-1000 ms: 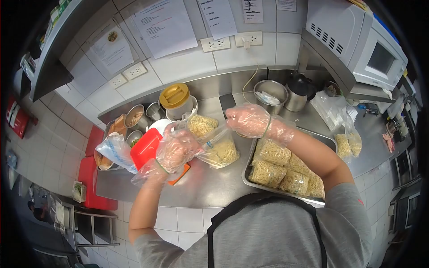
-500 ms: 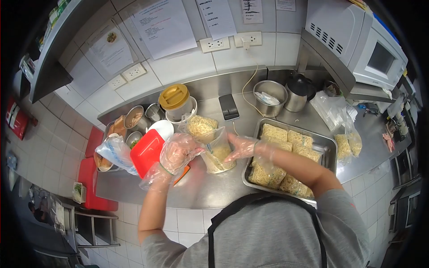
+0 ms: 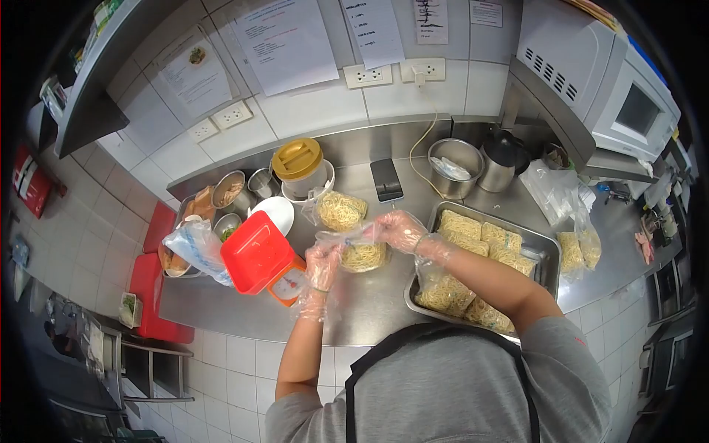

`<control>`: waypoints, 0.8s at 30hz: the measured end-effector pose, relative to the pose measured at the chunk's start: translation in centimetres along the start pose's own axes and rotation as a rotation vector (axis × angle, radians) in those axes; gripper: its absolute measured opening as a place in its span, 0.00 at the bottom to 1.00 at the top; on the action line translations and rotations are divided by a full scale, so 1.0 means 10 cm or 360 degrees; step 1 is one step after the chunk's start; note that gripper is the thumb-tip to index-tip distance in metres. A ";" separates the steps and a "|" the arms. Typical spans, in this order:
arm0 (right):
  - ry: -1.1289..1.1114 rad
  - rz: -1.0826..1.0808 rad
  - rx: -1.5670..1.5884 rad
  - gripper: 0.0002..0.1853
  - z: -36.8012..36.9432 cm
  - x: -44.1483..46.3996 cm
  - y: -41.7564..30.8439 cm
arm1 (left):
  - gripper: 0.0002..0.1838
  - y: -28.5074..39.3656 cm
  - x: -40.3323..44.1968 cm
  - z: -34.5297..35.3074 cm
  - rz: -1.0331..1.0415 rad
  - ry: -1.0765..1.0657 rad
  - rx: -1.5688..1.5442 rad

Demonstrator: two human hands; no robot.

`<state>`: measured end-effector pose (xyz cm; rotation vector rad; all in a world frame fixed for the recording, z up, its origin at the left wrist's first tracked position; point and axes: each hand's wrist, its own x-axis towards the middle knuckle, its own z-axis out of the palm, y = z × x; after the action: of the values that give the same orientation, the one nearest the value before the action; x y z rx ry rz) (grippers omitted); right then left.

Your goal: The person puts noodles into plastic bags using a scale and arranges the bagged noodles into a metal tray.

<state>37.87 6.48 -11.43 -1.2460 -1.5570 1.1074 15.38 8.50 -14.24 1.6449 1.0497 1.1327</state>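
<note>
A clear plastic bag of noodles (image 3: 363,258) stands on the steel counter, its top edge pulled taut sideways. My left hand (image 3: 323,267), in a clear plastic glove, pinches the left end of that top. On the other end my right hand (image 3: 402,232), gloved too, is closed. Just behind sits another bag of noodles (image 3: 342,211). Left of my left hand is an orange kitchen scale (image 3: 288,283) with a red plastic tray (image 3: 256,252) on it. A metal tray (image 3: 548,275) holding several packed noodle bags (image 3: 464,223) lies by my right forearm.
Toward the back stand a gold-lidded container (image 3: 298,159), a black device (image 3: 385,179), a steel pot (image 3: 456,168) and a black-topped jug (image 3: 501,161). A white plate (image 3: 278,214) and small bowls are at left. A microwave (image 3: 634,111) sits on the right shelf.
Both hands moved to the bag's top, which is now gathered and stretched between them. My left hand went right, uncovering the scale's dial. The view has shifted slightly.
</note>
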 end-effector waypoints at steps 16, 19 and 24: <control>-0.0883 -0.0137 -0.1856 0.12 0.34 0.53 1.14 | 0.12 -0.88 -0.13 0.23 -0.0148 0.0340 0.0908; -0.0951 -0.0073 -0.1830 0.16 0.28 0.56 1.12 | 0.18 -0.33 -0.16 0.18 0.0202 0.0315 0.1243; -0.0896 0.0241 -0.1204 0.14 0.18 0.67 1.35 | 0.31 0.17 -0.37 0.61 0.0896 -0.0565 0.1651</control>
<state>38.43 14.42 -24.36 -1.6396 -2.4933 1.0464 20.58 3.40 -14.89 2.9689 1.0136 0.5384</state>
